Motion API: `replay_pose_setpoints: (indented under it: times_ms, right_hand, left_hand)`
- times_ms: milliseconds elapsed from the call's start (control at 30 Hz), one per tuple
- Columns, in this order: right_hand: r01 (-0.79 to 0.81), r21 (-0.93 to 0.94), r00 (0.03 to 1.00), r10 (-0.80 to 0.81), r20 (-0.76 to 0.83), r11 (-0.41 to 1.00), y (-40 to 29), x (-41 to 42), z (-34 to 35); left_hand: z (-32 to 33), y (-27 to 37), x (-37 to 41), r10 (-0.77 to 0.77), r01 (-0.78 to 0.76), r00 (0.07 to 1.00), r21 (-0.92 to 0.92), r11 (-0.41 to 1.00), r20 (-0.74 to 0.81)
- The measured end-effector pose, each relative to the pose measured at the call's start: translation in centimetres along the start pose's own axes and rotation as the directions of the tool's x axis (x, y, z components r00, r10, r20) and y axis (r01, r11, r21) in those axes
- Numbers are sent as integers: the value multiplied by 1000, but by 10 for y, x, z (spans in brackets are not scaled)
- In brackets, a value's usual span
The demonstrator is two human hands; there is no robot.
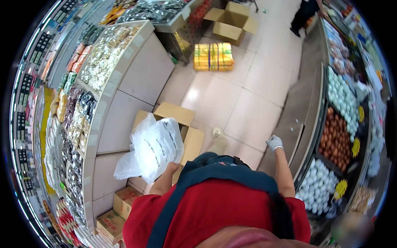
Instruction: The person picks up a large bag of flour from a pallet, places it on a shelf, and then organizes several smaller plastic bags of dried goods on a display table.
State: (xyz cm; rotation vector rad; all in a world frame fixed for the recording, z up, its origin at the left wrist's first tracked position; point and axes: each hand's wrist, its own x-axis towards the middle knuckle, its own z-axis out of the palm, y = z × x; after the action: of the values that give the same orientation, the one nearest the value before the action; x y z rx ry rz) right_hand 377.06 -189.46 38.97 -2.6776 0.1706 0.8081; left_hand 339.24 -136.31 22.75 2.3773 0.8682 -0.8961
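My bare left hand (172, 167) grips the edge of a large translucent plastic bag (156, 145), and the bag partly hides the fingers. Writing runs across the bag, which hangs over an open cardboard box (193, 145) on the floor and covers much of its mouth. Out to the other side, my right hand (274, 143) wears a grey-and-white striped glove. Its fingers look curled in, with nothing seen in them. It is nearest to the dark side panel of the egg stand (291, 124).
Left stands a display counter (136, 66) of packaged dried goods. Ahead are a strapped yellow bundle (214, 57) and another open carton (228, 26). Egg bins hold brown eggs (335, 139) and white eggs (316, 186). Closed cartons (113, 223) sit lower left. A person (305, 15) stands far right.
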Motion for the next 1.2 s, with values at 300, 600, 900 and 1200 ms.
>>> replay_pose_setpoints:
  times_ms: [300,600,900,1200]
  right_hand:
    - [103,-148,993,-94,71,984,-84,165,-6]
    - [166,-230,941,-84,328,959,-170,319,-32]
    - [190,83,916,-207,343,978,-392,452,-72]
    - [187,120,844,-222,489,975,-478,477,-70]
  left_hand:
    - [-158,141,98,-233,212,972,-567,796,36]
    - [-292,199,171,-264,-22,920,-710,704,-290]
    - [-278,196,158,-417,176,868,-618,766,-269]
    - [-316,227,157,-506,233,821,-653,720,-265]
